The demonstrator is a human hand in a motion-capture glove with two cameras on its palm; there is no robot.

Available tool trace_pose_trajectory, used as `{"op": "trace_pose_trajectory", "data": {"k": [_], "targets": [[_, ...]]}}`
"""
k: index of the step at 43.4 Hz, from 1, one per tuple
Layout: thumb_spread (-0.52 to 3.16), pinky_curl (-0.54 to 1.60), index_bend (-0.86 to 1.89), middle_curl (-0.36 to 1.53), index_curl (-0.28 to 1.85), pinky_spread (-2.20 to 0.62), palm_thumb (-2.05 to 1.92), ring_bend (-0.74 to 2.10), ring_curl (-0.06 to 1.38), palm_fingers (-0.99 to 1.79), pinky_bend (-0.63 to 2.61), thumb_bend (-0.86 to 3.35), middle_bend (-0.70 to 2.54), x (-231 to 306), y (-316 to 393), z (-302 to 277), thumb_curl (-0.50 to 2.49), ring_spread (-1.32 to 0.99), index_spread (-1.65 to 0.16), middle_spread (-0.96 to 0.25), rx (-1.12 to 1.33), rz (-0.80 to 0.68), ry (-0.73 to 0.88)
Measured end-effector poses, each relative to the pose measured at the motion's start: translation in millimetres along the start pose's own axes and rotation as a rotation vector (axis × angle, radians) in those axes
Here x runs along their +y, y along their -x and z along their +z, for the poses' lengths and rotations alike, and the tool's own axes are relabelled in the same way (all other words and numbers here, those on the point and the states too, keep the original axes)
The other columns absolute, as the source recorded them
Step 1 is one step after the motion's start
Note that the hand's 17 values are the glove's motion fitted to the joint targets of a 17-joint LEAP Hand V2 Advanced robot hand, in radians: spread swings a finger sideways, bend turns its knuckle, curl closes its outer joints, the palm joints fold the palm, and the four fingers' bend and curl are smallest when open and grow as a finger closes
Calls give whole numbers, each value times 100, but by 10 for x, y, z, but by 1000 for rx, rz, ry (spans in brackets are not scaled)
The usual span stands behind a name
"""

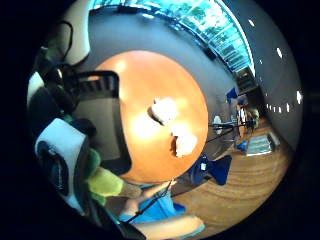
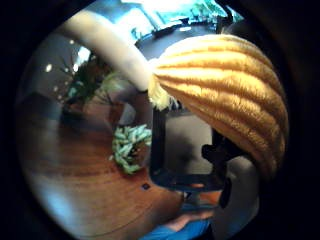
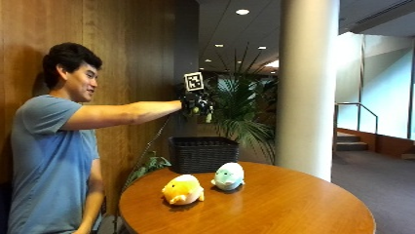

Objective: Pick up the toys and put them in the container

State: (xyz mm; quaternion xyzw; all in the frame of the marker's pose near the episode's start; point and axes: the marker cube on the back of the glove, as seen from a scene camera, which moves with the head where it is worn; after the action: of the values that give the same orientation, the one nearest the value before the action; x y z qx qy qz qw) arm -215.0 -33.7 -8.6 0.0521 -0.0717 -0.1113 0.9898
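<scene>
Gripping a soft ribbed yellow plush toy, my gloved right hand hangs above the black woven basket; light, squashy, best squeezed round its middle.

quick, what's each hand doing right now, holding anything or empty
Right hand: raised above the basket, gripping a yellow plush toy.
Left hand: out of view, cannot be told.
</scene>
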Motion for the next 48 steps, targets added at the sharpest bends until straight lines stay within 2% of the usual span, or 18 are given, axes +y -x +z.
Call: {"op": "trace_pose_trajectory", "data": {"k": [4, 9, 13, 21, 27, 31, 36, 38, 42, 45, 48], "targets": [[108, 46, 3, 74, -3, -44, 60, 125, 52, 86, 120, 4, 48, 23, 69, 216, 81, -38, -33, -43, 1, -10, 66], [125, 45, 2, 75, -3, -44, 43, 125, 51, 81, 119, -3, 49, 47, 133, 341, 70, -35, -32, -39, -133, -22, 173], [124, 48, -5, 73, -3, -38, 6, 126, 52, 43, 131, -15, 35, 37, 69, 374, 56, -27, -29, -27, -136, -3, 211], [116, 48, 0, 69, -1, -29, -14, 125, 48, 19, 145, -11, 31, -34, -131, 276, 43, -17, -27, -12, -40, -6, 155], [111, 49, 12, 64, 4, -17, -13, 107, 43, -7, 158, -10, 23, -83, -409, 181, 36, -7, -28, -4, -58, -38, 152], [108, 47, 13, 61, 6, -9, -12, 95, 37, -13, 159, -9, 19, -95, -692, 198, 33, -2, -28, -1, -3, -42, 180], [108, 46, 14, 55, 11, -2, -6, 72, 30, -30, 160, -6, 11, -271, -558, 275, 31, 3, -28, 2, 81, 57, 205], [108, 45, 14, 52, 12, 1, -4, 62, 27, -33, 160, -4, 11, -331, -637, 312, 31, 5, -28, 3, 88, 129, 205], [108, 43, 14, 48, 14, 5, -2, 48, 23, -37, 154, -3, 10, -349, -935, 423, 30, 7, -29, 4, 46, 111, 209], [108, 42, 12, 45, 15, 8, -1, 40, 21, -36, 152, -3, 9, -398, -1111, 535, 30, 8, -28, 4, 18, 200, 229], [107, 41, 10, 42, 15, 9, -1, 36, 20, -35, 149, -3, 9, -359, -1367, 669, 30, 8, -28, 5, 58, 159, 251]]}}
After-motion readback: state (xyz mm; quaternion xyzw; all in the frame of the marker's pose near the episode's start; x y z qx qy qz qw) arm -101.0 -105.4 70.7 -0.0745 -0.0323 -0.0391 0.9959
